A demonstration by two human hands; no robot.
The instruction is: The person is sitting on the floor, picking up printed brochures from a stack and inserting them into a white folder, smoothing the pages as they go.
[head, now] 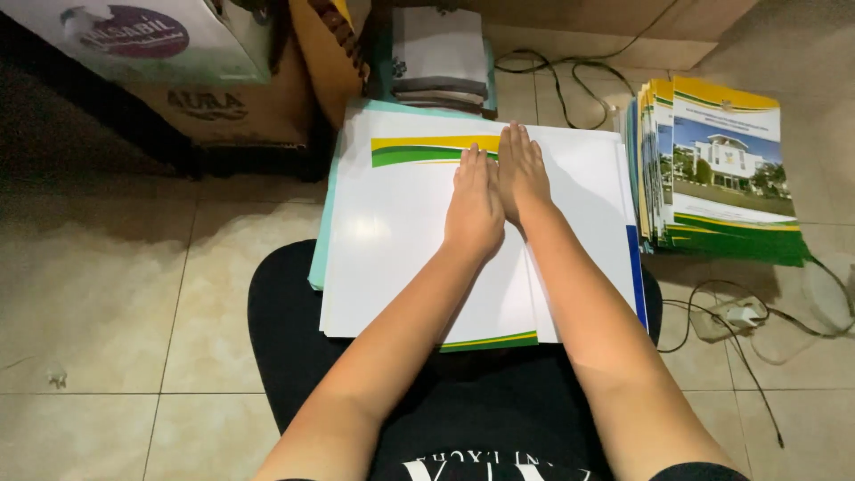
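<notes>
A large white printed sheet [392,240] with green and yellow bands lies over my lap and the floor, on top of a teal sheet [322,240]. My left hand [473,207] and my right hand [521,171] press flat on it side by side, fingers together and pointing away from me, along the sheet's middle. Neither hand grips anything. A second white sheet [588,196] spreads out to the right under my right forearm.
A stack of printed covers [726,169] with a building picture lies at the right. Cardboard boxes [223,107] stand at the back left, and a pile of papers [441,62] behind the sheet. Cables and a power adapter [735,313] lie on the tiled floor.
</notes>
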